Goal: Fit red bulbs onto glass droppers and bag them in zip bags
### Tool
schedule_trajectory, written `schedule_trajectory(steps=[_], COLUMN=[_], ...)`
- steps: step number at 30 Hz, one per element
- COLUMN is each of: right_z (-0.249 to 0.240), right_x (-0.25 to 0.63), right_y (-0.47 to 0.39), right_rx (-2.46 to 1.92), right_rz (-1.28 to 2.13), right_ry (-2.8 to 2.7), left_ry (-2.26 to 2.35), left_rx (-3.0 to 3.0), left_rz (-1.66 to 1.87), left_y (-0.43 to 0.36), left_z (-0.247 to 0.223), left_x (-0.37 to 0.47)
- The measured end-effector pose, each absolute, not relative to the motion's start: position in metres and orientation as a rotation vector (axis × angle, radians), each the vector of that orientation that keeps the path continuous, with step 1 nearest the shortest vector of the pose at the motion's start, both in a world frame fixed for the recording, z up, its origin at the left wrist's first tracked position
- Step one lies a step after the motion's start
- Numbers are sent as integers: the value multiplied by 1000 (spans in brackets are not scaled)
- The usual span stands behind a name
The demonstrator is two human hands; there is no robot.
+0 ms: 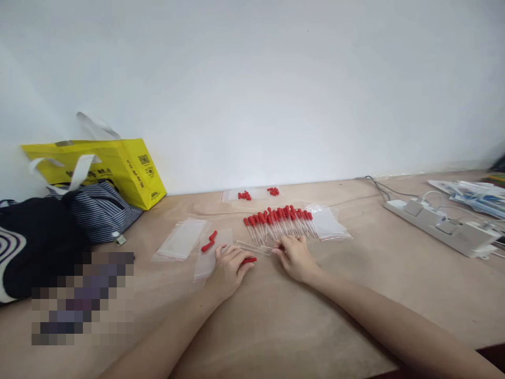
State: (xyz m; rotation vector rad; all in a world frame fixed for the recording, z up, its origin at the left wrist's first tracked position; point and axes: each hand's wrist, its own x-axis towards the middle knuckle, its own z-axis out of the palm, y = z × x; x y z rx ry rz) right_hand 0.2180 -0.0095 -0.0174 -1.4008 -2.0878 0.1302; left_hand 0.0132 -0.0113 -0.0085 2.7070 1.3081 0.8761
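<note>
My left hand [229, 269]—half-curled, holding a red bulb [249, 260] | my right hand [295, 259]—pinching a clear tube [254, 247] | desk [252, 326], twelve o'clock: red-capped droppers [280, 221]

Pixel blocks conceal an elongated object [89, 297]; the left edge truncates the black bag [43, 237]. The left hand [231, 266] partly covers a red rubber bulb [249, 260], the right hand [295, 258] one end of a clear tube [265, 250]. Fine print on the yellow bag [155, 181] is illegible.

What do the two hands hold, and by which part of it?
Left hand: a red bulb, by its left end. Right hand: a clear tube, by its right end.
</note>
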Motion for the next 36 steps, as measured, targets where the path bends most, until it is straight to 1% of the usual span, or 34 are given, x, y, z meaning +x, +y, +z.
schedule_trajectory(steps=[6, 16, 23, 36], right_z=[-22, -25, -26, -22], right_x=[219, 208, 206, 202], right_y=[-24, -30, -29, -24], right_rx=[-1216, -1099, -1056, -992], right_rz=[116, 48, -6, -142], right_ry=[-2207, -2217, -2255, -2285], left_ry=[1338, 1430, 1374, 1249], left_rx=[2681, 2650, 2612, 2772], left_rz=[961, 991, 965, 931], left_y=[-15, -18, -18, -23], left_z=[-8, -6, -8, -5], left_x=[19, 23, 22, 23])
